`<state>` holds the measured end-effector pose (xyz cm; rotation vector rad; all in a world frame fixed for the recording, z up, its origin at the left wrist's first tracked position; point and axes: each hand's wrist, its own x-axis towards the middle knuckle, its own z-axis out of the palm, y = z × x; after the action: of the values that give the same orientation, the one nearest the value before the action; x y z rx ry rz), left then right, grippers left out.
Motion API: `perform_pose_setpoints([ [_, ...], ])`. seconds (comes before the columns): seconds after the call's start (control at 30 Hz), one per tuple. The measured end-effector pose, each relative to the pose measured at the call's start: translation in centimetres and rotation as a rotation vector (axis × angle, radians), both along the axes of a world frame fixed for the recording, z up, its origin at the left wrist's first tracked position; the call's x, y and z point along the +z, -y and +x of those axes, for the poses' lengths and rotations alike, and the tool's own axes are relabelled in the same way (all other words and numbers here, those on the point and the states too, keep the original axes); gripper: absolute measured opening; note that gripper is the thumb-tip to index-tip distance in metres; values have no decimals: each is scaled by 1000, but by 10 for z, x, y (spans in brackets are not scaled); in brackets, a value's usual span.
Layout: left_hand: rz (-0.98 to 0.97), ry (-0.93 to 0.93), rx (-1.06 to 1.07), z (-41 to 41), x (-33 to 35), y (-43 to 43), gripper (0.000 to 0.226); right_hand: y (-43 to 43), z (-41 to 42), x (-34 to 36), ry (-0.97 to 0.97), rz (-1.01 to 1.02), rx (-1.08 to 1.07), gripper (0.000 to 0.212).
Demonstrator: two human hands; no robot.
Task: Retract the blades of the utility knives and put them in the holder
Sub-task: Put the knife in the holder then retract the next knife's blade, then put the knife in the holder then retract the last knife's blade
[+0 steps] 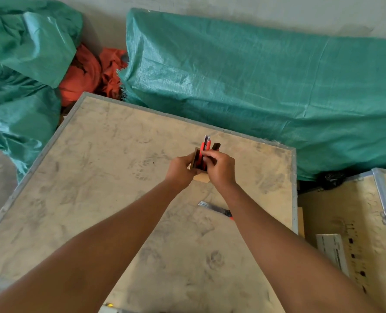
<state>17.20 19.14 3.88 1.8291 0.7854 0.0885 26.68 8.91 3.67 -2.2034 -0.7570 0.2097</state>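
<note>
A small brown holder (196,155) stands on the wooden crate top (110,168), far centre. My left hand (180,171) grips its left side. My right hand (220,169) is closed on a red and black utility knife (206,145) that stands upright in the holder, its metal tip pointing up. A second dark knife end (216,146) sticks out of the holder to the right. Another utility knife (214,208) lies flat on the crate nearer to me, its blade out toward the left; my right forearm hides its handle end.
Green tarpaulin (255,82) covers bulky shapes behind and left of the crate, with orange cloth (86,73) between them. A second wooden crate (354,222) with a white label stands at the right, across a narrow gap.
</note>
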Motion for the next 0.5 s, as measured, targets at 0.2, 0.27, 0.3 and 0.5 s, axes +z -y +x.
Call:
perform_pose_setpoints([
  [0.2,14,6,9,-1,-5,0,57,0,3,-2,5,24,-16,27],
  [0.27,19,-4,11,0,-5,1,56,2,4,0,-5,33,-16,26],
  [0.3,15,-5,15,-1,-4,1,57,4,4,1,-3,43,-14,25],
  [0.5,-62,34,166,-14,9,13,60,36,5,10,-2,88,-24,24],
])
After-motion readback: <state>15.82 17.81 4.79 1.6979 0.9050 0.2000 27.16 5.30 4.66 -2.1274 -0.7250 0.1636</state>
